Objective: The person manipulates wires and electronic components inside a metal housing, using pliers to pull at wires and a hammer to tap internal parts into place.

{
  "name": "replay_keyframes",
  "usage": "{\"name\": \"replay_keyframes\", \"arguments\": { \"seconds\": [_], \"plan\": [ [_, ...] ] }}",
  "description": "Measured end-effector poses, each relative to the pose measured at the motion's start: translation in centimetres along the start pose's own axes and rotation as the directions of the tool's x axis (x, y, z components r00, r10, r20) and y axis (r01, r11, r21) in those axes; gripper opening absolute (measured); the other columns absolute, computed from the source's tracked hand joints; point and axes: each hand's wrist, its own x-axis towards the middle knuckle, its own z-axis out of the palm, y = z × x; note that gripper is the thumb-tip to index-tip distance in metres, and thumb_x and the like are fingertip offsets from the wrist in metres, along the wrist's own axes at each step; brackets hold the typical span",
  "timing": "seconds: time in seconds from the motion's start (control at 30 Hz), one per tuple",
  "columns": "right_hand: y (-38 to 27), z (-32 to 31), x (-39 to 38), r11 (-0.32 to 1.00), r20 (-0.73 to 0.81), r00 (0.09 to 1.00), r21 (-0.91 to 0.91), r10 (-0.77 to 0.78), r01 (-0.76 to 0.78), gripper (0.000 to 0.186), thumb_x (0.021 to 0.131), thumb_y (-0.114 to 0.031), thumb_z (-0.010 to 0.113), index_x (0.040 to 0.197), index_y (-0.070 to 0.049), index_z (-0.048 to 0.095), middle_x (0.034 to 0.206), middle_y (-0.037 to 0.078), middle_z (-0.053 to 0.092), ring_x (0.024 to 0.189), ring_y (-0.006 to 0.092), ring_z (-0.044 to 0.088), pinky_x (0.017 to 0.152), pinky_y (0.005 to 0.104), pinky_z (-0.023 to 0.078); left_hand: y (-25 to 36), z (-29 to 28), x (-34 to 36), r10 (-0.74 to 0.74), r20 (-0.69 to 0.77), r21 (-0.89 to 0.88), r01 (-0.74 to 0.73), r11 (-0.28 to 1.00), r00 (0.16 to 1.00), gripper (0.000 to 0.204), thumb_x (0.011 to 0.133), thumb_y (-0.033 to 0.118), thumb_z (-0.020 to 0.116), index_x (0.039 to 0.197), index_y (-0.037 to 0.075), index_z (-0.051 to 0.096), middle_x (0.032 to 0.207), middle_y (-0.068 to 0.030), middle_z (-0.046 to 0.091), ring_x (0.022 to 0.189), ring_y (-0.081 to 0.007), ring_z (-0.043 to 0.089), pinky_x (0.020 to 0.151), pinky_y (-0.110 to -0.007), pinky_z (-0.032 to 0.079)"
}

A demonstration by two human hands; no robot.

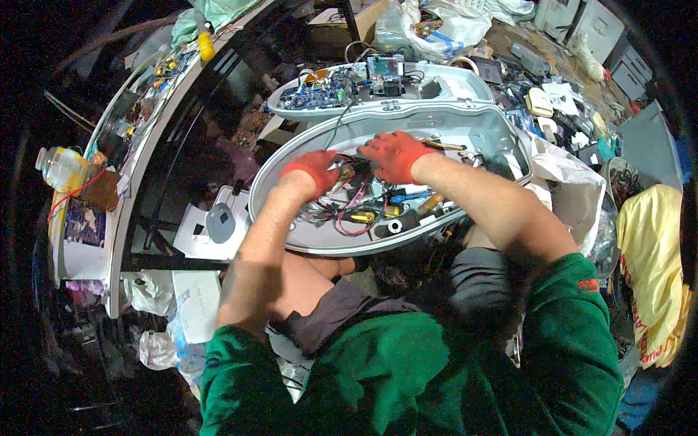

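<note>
Both hands wear red-orange gloves and both are pressed down into a tangle of thin wires. The left hand (314, 168) has its fingers curled onto the bundle of red, black and pink wires (347, 207), but I cannot tell if the fingers really close on one wire. The right hand (396, 155) lies with fingers bent and pointing to the left, touching the same bundle near its top; its grip is also hidden by the glove.

The wires lie inside a large light-grey oval plastic shell (480, 134), which rests on the person's lap and is open like a shallow bowl. In this shell, nearer to the person, there are a yellow-handled tool (361, 216), a blue-handled tool (407, 195), a dark cylinder with a white round end (396, 226) and a brown handle (430, 203). They lie side by side just below the hands.

Both forearms come from the lower edge, bare up to green sleeves, and they meet over the shell, the left one more steep and the right one crossing from the right side.

Behind the shell, joined at a hinge, stands the second half of the grey housing (465, 78). It holds a blue circuit board (314, 95) and a small dark square module with wires (385, 73).

Farther to the left, on a curved shelf, there is a clear plastic bottle with yellow liquid (61, 167). On the right lies a yellow plastic bag (654, 269).
</note>
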Motion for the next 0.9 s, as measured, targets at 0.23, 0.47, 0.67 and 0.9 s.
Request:
{"name": "replay_keyframes", "arguments": {
  "seconds": [0.23,0.47,0.67,0.9],
  "plan": [
    [0.2,1.7,1.6,0.998,0.152,0.988,-0.063,0.028,-0.019,0.041,0.081,-0.02,0.058,0.121,-0.012,0.057,0.122,0.01,0.06,0.117,0.0283,0.055,0.094,0.0441,0.045,-3.2,1.3,-0.2,-0.189,-0.164,-0.291,0.135,0.947,0.968,0.041,0.091,0.026,0.048,0.128,0.01,0.055,0.117,-0.0201,0.063,0.11,-0.0372,0.059,0.093,-0.041,0.048],
    [0.0,0.2,2.1,0.996,0.224,0.97,-0.026,0.089,-0.086,0.042,0.079,-0.019,0.058,0.121,-0.013,0.058,0.122,0.012,0.06,0.119,0.0299,0.054,0.095,0.0478,0.045,-4.4,1.7,-0.2,-0.326,-0.181,-0.225,0.284,0.932,0.928,0.041,0.091,0.028,0.05,0.129,0.015,0.054,0.126,-0.0179,0.059,0.114,-0.0336,0.058,0.096,-0.042,0.047],
    [4.0,-2.0,-0.2,0.964,0.32,0.938,0.178,0.133,-0.197,0.053,0.079,-0.027,0.06,0.129,-0.01,0.052,0.131,0.016,0.054,0.122,0.0329,0.05,0.103,0.0412,0.041,-5.7,1.8,0.3,-0.341,-0.063,-0.264,0.314,0.912,0.938,0.045,0.091,0.027,0.048,0.134,0.017,0.051,0.127,-0.0159,0.059,0.116,-0.0313,0.058,0.096,-0.041,0.047],
    [10.0,-5.7,-6.1,0.905,0.39,0.913,0.338,0.117,-0.26,0.041,0.076,-0.017,0.062,0.115,-0.004,0.058,0.11,0.014,0.065,0.104,0.0296,0.061,0.094,0.038,0.047,-4.6,2.6,0.8,-0.262,0.11,-0.211,0.281,0.936,0.959,0.049,0.09,0.029,0.052,0.137,0.015,0.047,0.131,-0.0153,0.057,0.119,-0.0332,0.055,0.1,-0.043,0.045]
  ]
}}
